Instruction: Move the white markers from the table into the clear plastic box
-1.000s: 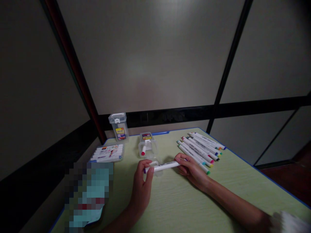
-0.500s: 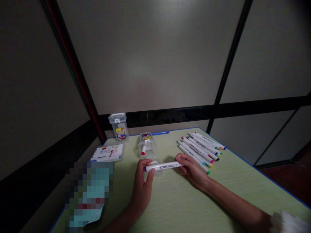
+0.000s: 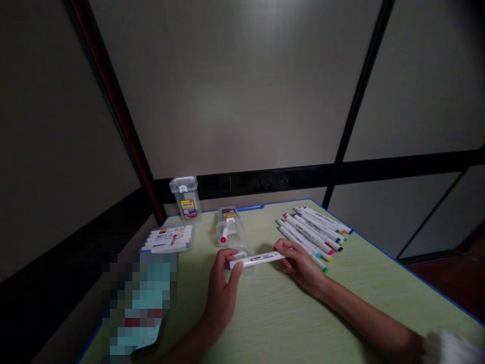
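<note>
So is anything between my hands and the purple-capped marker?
Nothing visible: your left hand pinches the purple-capped marker near its purple end, and your right hand holds the other end. Clear plastic shows behind it.

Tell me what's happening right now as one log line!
left hand: holding marker, purple end | right hand: holding other end | loose markers: on table | red-tipped marker: in clear box

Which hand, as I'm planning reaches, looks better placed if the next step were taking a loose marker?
Probably the right hand: it is beside the loose markers, while the left hand is farther off. Both grip the purple-ended marker, so the right would need to let go first.
</note>
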Motion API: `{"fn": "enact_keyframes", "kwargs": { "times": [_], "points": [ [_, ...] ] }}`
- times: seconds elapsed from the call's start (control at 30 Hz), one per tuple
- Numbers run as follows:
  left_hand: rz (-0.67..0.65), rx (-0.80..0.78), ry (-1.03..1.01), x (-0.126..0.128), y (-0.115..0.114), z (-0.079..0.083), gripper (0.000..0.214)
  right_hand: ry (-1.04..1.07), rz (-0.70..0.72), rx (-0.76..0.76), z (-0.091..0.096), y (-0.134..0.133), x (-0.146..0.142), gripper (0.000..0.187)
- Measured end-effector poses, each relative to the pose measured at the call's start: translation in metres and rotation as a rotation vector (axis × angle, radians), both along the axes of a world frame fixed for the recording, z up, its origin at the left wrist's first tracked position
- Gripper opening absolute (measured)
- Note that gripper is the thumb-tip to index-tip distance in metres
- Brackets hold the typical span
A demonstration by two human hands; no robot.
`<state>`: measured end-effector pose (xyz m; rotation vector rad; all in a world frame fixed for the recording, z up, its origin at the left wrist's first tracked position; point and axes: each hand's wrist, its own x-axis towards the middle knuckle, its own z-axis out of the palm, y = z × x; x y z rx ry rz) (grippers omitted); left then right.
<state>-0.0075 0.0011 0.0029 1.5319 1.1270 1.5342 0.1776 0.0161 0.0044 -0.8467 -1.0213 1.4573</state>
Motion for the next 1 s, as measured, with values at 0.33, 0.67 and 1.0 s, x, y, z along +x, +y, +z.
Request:
{"fn": "enact_keyframes", "kwargs": {
  "times": [0.33,0.67,1.0],
  "points": [
    [-0.124,-0.043,0.133,0.0018,-0.0055,0.0057,0.024,0.038,0.010,-0.009,0.0004,-0.0002,-0.0007,0.029],
    [-0.076,-0.184,0.133,0.0033,-0.0056,0.0058,0.041,0.053,0.049,0.014,0.0049,-0.0039,-0.0022,0.029],
    [-0.048,-0.261,0.019,0.0056,-0.0043,0.0076,0.055,0.052,0.104,0.091,0.0060,-0.0075,-0.0012,0.026]
  ]
}}
